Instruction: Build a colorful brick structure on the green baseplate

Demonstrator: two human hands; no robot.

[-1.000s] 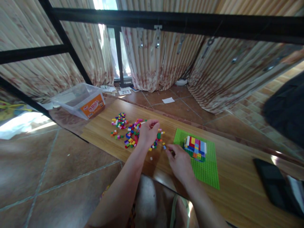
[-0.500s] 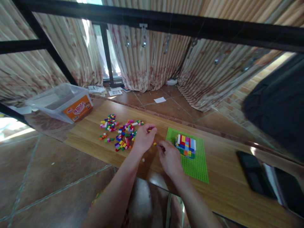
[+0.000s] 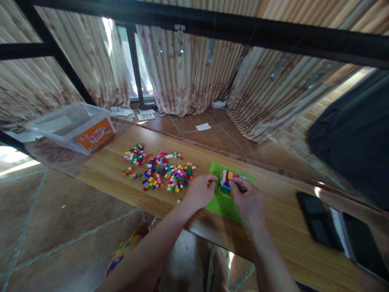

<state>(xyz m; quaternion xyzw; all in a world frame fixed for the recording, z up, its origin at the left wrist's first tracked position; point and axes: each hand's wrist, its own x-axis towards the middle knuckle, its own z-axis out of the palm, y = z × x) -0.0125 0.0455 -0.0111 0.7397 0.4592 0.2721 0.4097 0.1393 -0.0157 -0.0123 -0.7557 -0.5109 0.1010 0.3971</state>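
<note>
A green baseplate (image 3: pixel 216 205) lies on the wooden table (image 3: pixel 291 239), with a small multicoloured brick build (image 3: pixel 225 181) standing on it. My right hand (image 3: pixel 248 199) is over the build, fingers pinched at its top; what they hold is hidden. My left hand (image 3: pixel 199 190) rests at the plate's left edge beside the build, fingers curled. A pile of loose coloured bricks (image 3: pixel 165 174) spreads over the table to the left of both hands.
A clear plastic tub (image 3: pixel 71 127) with an orange label stands at the table's far left. Two dark phones (image 3: pixel 319 221) lie at the right. Black metal bars cross overhead, curtains hang behind, and a dark shape fills the right edge.
Both hands moved right from the loose brick pile to the baseplate. My right hand now covers the build, my left sits beside it. The view also shifted.
</note>
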